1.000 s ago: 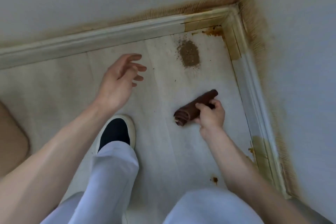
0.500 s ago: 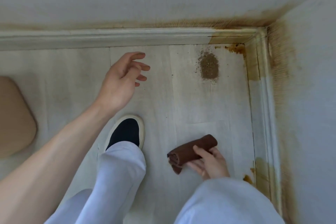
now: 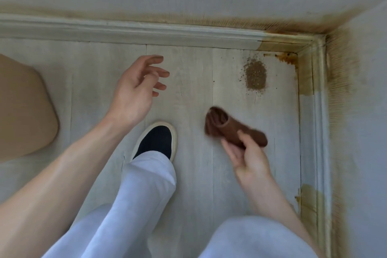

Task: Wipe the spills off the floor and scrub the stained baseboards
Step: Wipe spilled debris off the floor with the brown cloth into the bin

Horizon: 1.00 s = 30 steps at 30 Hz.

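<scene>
Right hand [image 3: 249, 159] at lower right, fingers pinching a rolled brown cloth [image 3: 232, 130] (blurred) above the floor [image 3: 188, 81]; left hand [image 3: 136, 90] at centre, fingers spread, empty; granular spill [image 3: 256, 75] near the stained corner baseboard [image 3: 280, 43].

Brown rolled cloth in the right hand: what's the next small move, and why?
Probably carry the brown rolled cloth forward and press it onto the pile of brown granular spill near the corner. The right hand holds the cloth off the pale plank floor, short of the pile, which looks unwiped. The left hand hovers open, holding nothing. The orange-stained baseboard can follow.
</scene>
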Available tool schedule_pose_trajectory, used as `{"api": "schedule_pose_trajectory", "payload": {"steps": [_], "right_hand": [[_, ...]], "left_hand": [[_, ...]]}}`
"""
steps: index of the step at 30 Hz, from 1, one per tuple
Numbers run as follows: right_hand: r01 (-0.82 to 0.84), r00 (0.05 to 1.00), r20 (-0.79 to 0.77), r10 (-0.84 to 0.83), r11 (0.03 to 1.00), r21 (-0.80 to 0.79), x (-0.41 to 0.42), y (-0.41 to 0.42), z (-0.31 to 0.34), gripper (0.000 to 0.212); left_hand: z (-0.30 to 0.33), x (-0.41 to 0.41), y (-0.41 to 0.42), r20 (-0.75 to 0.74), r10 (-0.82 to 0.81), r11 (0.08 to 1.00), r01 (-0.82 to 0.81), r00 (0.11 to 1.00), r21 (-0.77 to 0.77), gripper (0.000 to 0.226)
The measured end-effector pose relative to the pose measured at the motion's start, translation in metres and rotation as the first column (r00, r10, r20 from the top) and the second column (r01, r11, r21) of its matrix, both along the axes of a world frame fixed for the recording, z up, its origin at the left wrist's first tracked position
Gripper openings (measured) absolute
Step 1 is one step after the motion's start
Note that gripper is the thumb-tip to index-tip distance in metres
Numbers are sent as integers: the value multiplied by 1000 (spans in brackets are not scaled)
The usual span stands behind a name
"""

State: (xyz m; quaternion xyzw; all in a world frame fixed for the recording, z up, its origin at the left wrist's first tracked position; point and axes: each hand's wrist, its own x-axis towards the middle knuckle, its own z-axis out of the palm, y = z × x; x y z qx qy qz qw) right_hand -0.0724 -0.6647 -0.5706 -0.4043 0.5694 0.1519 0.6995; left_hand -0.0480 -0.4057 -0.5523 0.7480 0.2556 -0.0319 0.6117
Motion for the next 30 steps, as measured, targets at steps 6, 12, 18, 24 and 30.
{"api": "schedule_pose_trajectory", "payload": {"steps": [6, 12, 18, 24, 30], "right_hand": [[-162, 981, -96, 168, 985, 65, -15, 60, -29, 39], [46, 994, 98, -44, 999, -15, 83, 63, -31, 36], [-316, 778, 335, 531, 793, -521, 70, 56, 11, 20], [-189, -381, -2, 924, -80, -979, 122, 172, -12, 41], [359, -868, -465, 172, -430, -828, 95, 207, -75, 16]], "left_hand": [[2, -12, 7, 24, 55, 998, -55, 998, -2, 39], [-1, -17, 15, 17, 113, 993, -113, 993, -16, 40], [6, -8, 37, 71, 244, 970, -242, 967, -40, 40], [19, -5, 51, 159, 324, 946, -319, 933, -56, 37], [16, -4, 53, 156, 374, 927, -366, 914, -79, 37]]}}
